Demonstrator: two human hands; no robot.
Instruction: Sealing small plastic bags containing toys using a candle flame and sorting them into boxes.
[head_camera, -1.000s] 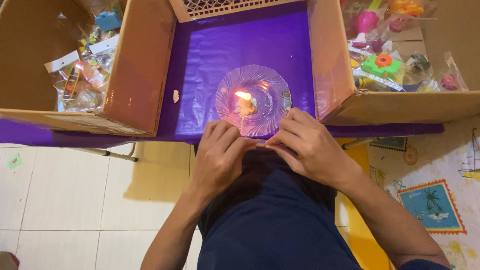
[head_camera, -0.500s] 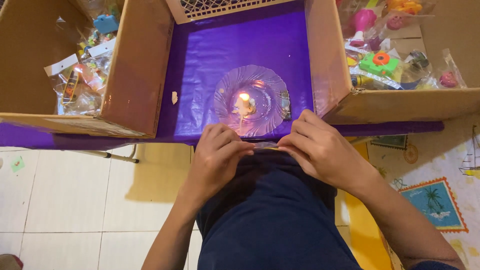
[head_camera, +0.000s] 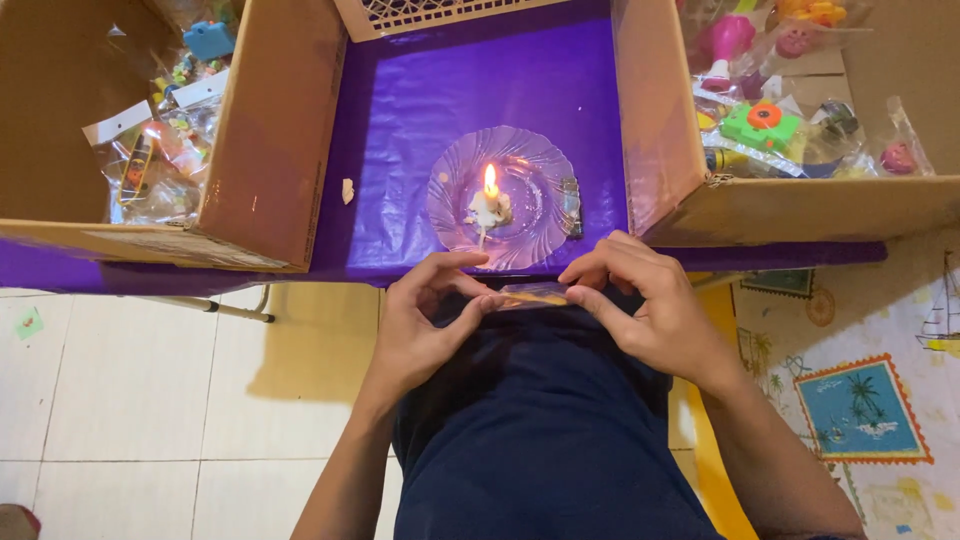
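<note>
1. Here, the left hand (head_camera: 420, 320) and the right hand (head_camera: 650, 310) meet just below the near edge of the purple-covered table (head_camera: 440, 110), over the person's dark blue shirt (head_camera: 540, 430).
2. Between them they hold a small clear plastic packet (head_camera: 533, 294), flat and roughly level; something yellowish shows inside, too small to make out.
3. The left thumb and fingertips (head_camera: 492, 303) pinch the packet's left end, fingers narrowly closed on it.
4. The right fingertips (head_camera: 578, 296) pinch its right end, the other fingers curled and arched above.
5. Just beyond the packet, a clear scalloped glass plate (head_camera: 530, 165) sits on the purple cover.
6. A short candle stub (head_camera: 488, 205) burns upright near the plate's middle, in a pool of white wax.
7. A small shiny wrapped piece (head_camera: 571, 206) lies on the plate's right rim.
8. A cardboard box (head_camera: 270, 140) stands on the left, holding bagged toys.
9. Another cardboard box (head_camera: 660, 110) stands on the right, with colourful plastic toys in bags.
10. A pale lattice basket (head_camera: 440, 12) sits at the far edge between the boxes.
</note>
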